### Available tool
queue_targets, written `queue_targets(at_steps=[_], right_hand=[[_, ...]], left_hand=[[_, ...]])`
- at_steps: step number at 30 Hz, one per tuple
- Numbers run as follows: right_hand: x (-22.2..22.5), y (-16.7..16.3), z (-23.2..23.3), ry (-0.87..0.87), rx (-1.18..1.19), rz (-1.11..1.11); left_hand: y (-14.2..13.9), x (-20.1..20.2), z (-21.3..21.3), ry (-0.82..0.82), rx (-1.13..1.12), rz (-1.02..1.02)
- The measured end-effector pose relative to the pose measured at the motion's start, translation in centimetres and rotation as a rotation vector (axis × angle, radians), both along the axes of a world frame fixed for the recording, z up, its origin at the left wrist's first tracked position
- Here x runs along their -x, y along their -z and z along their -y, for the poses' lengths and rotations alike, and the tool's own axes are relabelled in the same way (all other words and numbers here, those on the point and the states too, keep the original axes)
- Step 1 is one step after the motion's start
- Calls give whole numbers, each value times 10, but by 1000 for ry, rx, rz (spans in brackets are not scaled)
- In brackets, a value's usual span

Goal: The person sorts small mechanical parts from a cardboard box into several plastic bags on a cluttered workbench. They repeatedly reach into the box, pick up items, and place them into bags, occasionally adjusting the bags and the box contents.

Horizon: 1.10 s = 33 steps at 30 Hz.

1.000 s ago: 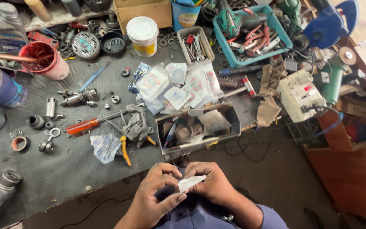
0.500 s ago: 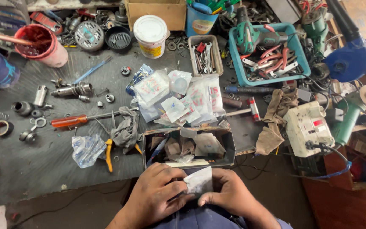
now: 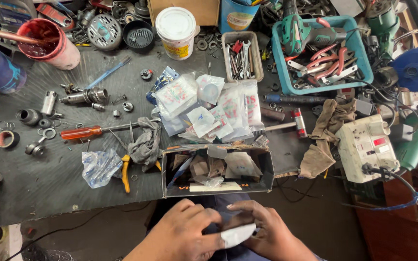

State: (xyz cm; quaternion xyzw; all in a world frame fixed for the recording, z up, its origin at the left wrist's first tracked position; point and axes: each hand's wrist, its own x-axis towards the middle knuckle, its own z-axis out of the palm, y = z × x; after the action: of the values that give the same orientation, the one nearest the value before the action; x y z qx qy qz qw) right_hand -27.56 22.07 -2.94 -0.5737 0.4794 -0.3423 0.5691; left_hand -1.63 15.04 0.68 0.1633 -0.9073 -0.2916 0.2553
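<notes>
Just below the open cardboard box (image 3: 217, 170), left hand (image 3: 182, 234) and right hand (image 3: 267, 232) pinch a small white packet (image 3: 237, 235) together off the worktop (image 3: 49, 183), where loose fingertips could drop it floorward.

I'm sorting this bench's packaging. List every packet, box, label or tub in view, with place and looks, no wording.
Small white packet: held between left hand and right hand.
Open dark cardboard box: bench front edge, holds packets.
Pile of clear printed packets: bench centre, behind the box.
Crumpled clear bag: left of the box.
White tub with label: bench back, round.
Brown cardboard box: behind the tub.
</notes>
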Motion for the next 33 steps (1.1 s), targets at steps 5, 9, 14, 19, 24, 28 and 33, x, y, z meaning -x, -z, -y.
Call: queue_targets(at_steps=[5,9,14,19,24,28,33], right_hand=[[-1,4,7,-134,246,-27],[-8,0,10,-97,241,9],[-11,-4,12,-169,281,40],[-9,4,12,18,356,31],[-18,17,6,163,314,7],[-18,21,5,212,-170,312],[-8,23,10,151,-202,311]], left_hand=[[8,-2,-3,-138,-96,-247],[1,-7,-5,-220,-41,-170],[-12,-17,-3,-137,-143,-116],[-12,-20,-2,-105,-83,-17],[-1,-8,-13,-311,-229,-42],[6,6,-18,-442,-539,-157],[4,16,-18,-431,-717,-352]])
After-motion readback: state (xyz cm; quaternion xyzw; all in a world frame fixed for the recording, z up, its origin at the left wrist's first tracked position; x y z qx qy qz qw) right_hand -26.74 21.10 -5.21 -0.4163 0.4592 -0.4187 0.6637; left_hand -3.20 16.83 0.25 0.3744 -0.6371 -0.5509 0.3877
